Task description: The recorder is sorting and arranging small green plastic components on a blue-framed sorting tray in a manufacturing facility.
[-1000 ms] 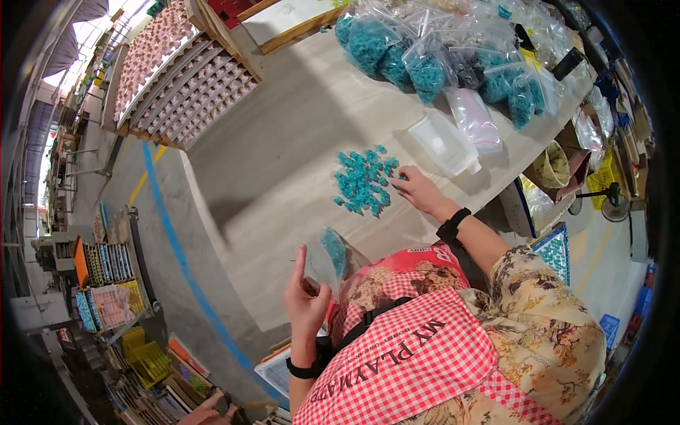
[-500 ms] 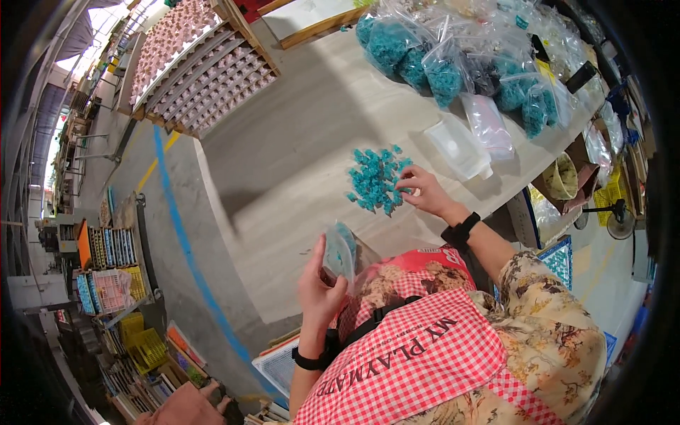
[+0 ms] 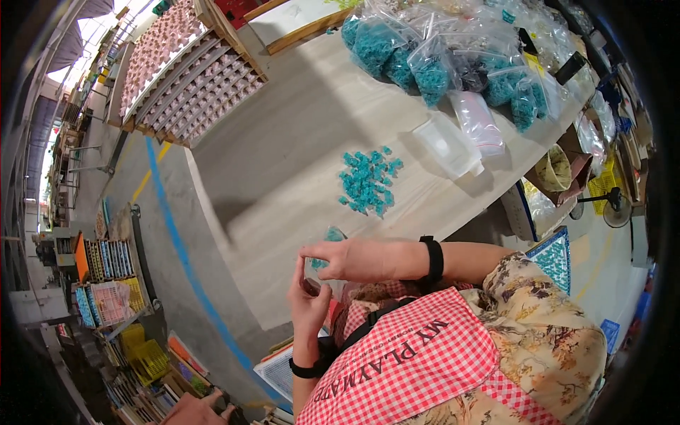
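Observation:
My left hand (image 3: 309,306) holds a small clear plastic bag (image 3: 334,234) with teal pieces in it, close to the table's near edge. Across the bag reaches my right hand (image 3: 347,260), its fingers bent together right by the left fingertips. It covers most of the bag, and whatever those fingers hold is hidden. Beyond both hands, a loose pile of small teal plastic pieces (image 3: 368,180) lies spread on the pale tabletop (image 3: 290,212).
Several filled bags of teal pieces (image 3: 432,74) crowd the far right of the table. Nearer lie a white translucent tray (image 3: 448,147) and a stack of flat plastic bags (image 3: 478,124). A rack of pinkish parts (image 3: 191,85) stands at the far left.
My right hand has left the teal pile and come left and nearer, over the bag. My left hand stays on the bag. The view has shifted slightly.

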The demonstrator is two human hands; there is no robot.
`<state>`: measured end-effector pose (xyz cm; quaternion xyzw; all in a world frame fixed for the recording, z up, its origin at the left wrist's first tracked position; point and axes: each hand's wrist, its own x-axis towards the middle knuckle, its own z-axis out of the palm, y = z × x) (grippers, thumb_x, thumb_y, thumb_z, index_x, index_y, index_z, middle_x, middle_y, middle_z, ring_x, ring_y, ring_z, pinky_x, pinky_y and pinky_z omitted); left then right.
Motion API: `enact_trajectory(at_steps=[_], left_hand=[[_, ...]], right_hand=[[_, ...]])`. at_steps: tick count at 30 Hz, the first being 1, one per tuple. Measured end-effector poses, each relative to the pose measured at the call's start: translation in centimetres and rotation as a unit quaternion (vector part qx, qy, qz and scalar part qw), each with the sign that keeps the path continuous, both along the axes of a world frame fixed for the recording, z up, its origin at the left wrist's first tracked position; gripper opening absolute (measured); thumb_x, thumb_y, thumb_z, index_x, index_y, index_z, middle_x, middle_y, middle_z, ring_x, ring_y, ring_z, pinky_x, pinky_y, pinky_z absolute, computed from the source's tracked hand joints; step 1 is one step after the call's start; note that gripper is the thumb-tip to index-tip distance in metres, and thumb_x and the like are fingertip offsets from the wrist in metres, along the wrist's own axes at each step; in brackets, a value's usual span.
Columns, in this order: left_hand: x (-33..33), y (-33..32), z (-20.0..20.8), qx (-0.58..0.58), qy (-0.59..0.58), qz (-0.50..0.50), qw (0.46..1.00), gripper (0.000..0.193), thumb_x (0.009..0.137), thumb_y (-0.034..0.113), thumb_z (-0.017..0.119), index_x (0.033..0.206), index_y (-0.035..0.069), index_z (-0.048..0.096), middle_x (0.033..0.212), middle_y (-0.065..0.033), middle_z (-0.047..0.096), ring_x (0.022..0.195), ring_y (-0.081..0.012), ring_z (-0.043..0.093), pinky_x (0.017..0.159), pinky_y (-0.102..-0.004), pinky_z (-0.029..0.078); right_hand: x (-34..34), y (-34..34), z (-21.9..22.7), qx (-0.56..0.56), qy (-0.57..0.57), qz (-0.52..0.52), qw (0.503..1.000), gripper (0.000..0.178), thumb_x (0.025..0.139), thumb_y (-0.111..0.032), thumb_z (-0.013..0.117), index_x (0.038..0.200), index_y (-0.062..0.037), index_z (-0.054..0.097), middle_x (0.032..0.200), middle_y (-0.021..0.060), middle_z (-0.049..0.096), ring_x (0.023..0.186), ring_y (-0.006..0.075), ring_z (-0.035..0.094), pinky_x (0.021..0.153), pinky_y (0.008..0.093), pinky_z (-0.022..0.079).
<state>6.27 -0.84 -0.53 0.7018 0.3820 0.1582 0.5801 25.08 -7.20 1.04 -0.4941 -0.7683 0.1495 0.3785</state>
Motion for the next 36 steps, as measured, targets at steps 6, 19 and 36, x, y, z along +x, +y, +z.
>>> enact_trajectory(at_steps=[6,19,36], left_hand=[[0.8,0.0,2.2,0.042,0.015,-0.022,0.999,0.079,0.068,-0.010,0.053,0.144,0.001,0.034,0.116,-0.0054,0.062,0.054,-0.0009,0.043,0.049,-0.0202,0.041],[0.9,0.1,2.6,0.048,0.042,-0.036,0.997,0.078,0.069,-0.010,0.052,0.144,0.003,0.035,0.125,-0.0075,0.059,0.054,-0.0018,0.044,0.051,-0.0204,0.042],[1.1,0.1,2.7,0.040,0.052,-0.036,0.997,0.079,0.068,-0.011,0.052,0.144,0.002,0.034,0.134,-0.0088,0.054,0.056,-0.0017,0.046,0.052,-0.0206,0.043]], right_hand=[[7.3,-0.3,-3.3,-0.085,0.171,-0.153,0.970,0.028,0.072,0.006,0.058,0.096,-0.0078,0.065,0.111,0.0087,0.061,0.099,0.0274,0.060,0.082,0.0337,0.050],[16.9,-5.9,-16.3,-0.116,-0.030,-0.393,0.912,0.031,0.075,-0.001,0.062,0.105,-0.0046,0.062,0.116,0.0136,0.053,0.110,0.0320,0.050,0.092,0.0385,0.045],[16.1,-5.3,-15.3,-0.108,-0.075,-0.384,0.914,0.026,0.079,-0.009,0.066,0.105,-0.0098,0.061,0.097,0.0122,0.051,0.094,0.0297,0.053,0.078,0.0379,0.047]])
